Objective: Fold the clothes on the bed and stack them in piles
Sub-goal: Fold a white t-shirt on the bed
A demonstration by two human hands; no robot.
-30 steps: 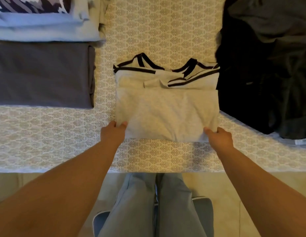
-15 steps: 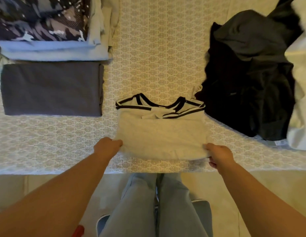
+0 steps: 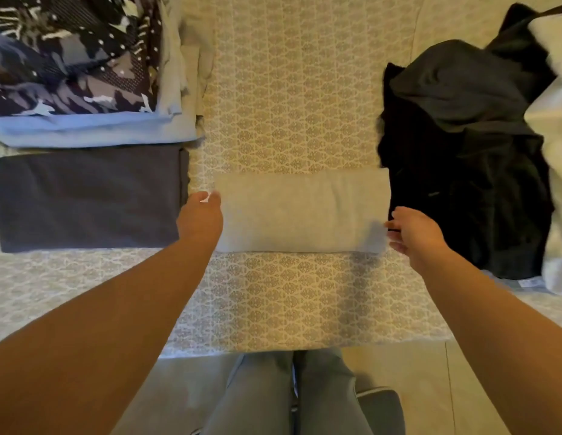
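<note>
Grey shirt (image 3: 301, 211): folded into a flat rectangle, lying on the patterned bedspread (image 3: 292, 89) in the middle of the bed, long side running left to right.

Left hand (image 3: 200, 216): at the shirt's left short edge, fingertips touching it. Whether the fingers curl under the cloth cannot be told; they are blurred.

Right hand (image 3: 413, 235): at the shirt's right short edge, fingers relaxed and slightly spread, fingertips at or just off the near right corner; no cloth pinched.

Left of the shirt, just beside it: folded dark grey garment (image 3: 88, 199). Beyond that, a stack with a light blue piece (image 3: 85, 130) under a camouflage-print piece (image 3: 72, 54).

Right of the shirt, touching its far right corner: heap of unfolded black clothes (image 3: 461, 158). White cloth (image 3: 556, 120) at the right frame edge.
</note>
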